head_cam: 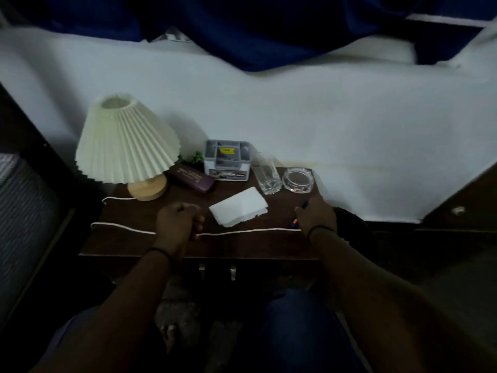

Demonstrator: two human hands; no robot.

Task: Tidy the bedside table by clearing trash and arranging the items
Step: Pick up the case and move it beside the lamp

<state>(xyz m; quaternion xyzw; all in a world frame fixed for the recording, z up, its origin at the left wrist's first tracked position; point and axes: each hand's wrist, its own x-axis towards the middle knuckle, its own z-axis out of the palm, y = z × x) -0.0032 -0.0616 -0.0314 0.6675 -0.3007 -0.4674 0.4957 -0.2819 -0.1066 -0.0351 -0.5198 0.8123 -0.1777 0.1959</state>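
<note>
Bedside table (129, 238), dark smooth wood, carries a pleated cream lamp (126, 141) on a round wooden base, a glossy maroon case (191, 179), a grey box (227, 161), a faceted clear glass (266, 173), a round glass ashtray (298, 179) and a torn white tissue (239, 207). My left hand (178, 219) curls round the thin white cord (242, 232) near the front edge. My right hand (317, 215) pinches a blue pen (294, 220) at the right edge.

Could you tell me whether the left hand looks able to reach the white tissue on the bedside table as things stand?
Probably yes. The left hand sits just beside the white tissue, with bare tabletop between them. However, its fingers are curled near the white cord, which it may be holding.
</note>
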